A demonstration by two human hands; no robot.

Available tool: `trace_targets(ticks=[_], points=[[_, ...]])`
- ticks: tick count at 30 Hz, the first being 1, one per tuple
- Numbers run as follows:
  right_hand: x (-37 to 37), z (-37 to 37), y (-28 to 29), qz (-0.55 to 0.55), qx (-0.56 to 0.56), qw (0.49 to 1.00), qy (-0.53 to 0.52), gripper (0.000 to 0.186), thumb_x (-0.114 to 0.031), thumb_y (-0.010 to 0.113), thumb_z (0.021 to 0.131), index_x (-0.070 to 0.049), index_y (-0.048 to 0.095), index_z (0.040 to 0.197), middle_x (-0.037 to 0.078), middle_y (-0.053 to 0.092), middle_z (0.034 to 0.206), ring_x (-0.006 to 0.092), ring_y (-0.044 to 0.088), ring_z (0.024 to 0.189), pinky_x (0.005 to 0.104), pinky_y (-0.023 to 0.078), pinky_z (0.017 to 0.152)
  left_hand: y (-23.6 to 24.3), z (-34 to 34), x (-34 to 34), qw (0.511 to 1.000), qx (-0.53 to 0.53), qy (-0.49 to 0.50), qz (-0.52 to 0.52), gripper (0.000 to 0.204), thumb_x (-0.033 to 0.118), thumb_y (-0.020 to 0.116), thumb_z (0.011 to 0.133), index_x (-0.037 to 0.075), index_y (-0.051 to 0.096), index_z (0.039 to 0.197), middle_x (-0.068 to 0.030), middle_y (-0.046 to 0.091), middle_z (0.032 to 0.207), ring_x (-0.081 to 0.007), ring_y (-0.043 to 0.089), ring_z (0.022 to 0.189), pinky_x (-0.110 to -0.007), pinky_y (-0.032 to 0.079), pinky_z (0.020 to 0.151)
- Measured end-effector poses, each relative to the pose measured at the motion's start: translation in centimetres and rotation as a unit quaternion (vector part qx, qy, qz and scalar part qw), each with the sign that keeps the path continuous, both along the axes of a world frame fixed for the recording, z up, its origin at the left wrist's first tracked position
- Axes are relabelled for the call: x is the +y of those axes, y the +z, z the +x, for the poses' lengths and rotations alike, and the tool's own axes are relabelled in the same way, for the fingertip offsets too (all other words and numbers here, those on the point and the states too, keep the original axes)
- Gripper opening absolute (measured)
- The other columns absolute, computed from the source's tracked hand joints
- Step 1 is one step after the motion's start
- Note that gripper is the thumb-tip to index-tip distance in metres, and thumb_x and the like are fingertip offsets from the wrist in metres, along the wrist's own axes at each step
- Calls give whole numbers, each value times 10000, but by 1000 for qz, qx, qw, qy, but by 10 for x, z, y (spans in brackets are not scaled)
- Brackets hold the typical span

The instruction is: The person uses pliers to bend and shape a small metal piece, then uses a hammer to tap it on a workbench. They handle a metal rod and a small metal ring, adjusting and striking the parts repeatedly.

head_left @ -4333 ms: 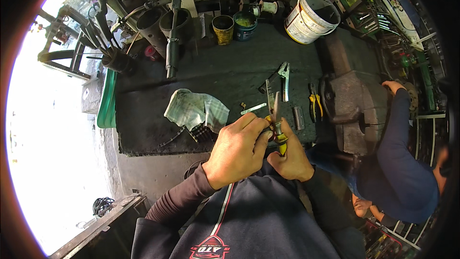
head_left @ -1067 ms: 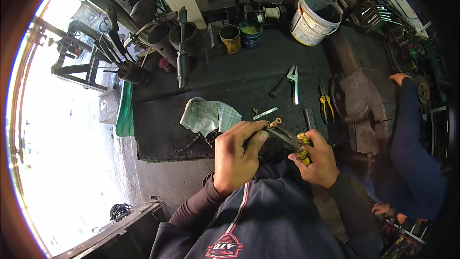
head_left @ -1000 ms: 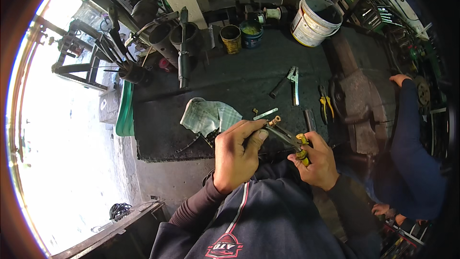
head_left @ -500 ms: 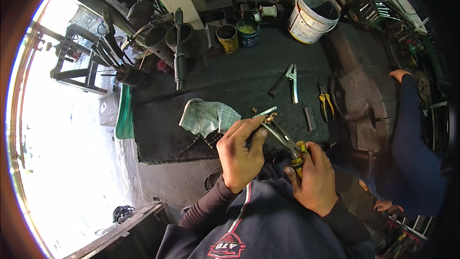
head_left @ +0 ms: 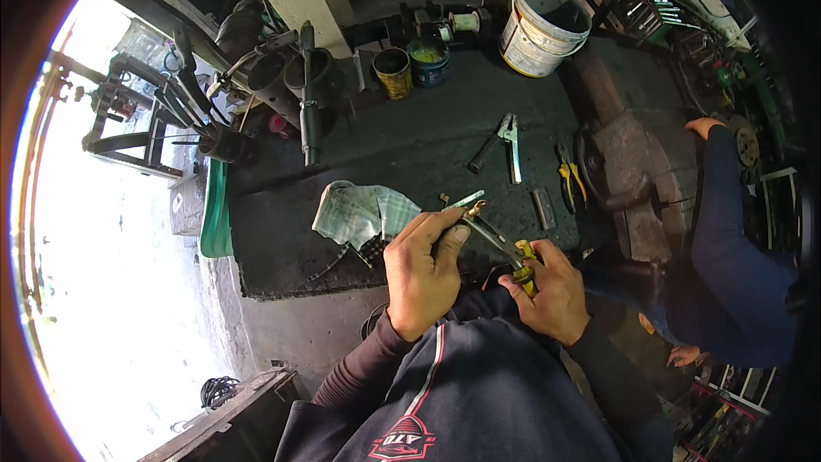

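Observation:
In front of my body, my right hand [head_left: 552, 291] is closed around the yellow handles of a pair of long-nose pliers [head_left: 496, 237]. The pliers' jaws point up and left, their tips at a small brass-coloured metal piece [head_left: 477, 207]. My left hand [head_left: 425, 269] is closed, thumb and fingers pinching at that same piece; the fingertips partly hide it. Just beyond my left fingers is a flat silvery metal strip [head_left: 468, 198]; whether they touch it I cannot tell. A small brass-coloured bit [head_left: 444, 198] lies beside the strip.
A dark-topped bench [head_left: 385, 137] holds a checked cloth [head_left: 363, 210], a silver clamp [head_left: 511, 150], yellow-handled pliers [head_left: 571, 184] and a dark metal block [head_left: 543, 209]. Farther back stand two tins [head_left: 393, 75] and a white bucket [head_left: 539, 34]. A large vise [head_left: 637, 162] and another person's arm [head_left: 727, 205] are right.
The view has shifted slightly, so the bench things sit a little farther left. Both my hands keep their grips, with the pliers still at the brass piece.

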State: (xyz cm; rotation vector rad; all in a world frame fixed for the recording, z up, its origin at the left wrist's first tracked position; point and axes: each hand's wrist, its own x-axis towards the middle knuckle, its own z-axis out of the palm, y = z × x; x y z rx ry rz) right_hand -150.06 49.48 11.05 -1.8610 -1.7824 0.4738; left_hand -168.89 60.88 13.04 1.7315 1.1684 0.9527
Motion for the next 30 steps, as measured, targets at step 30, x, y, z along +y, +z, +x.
trace_targets(ticks=[30], points=[[84, -34, -135, -52, -58, 993, -84, 366, -243, 789, 884, -4, 648, 1123, 182, 607, 1081, 393, 608, 1030, 502, 508, 893, -55, -86, -12, 924, -156, -6, -349, 345, 150, 681, 1059, -92, 692, 1304, -18, 651, 868, -62, 524, 702, -226, 426, 627]])
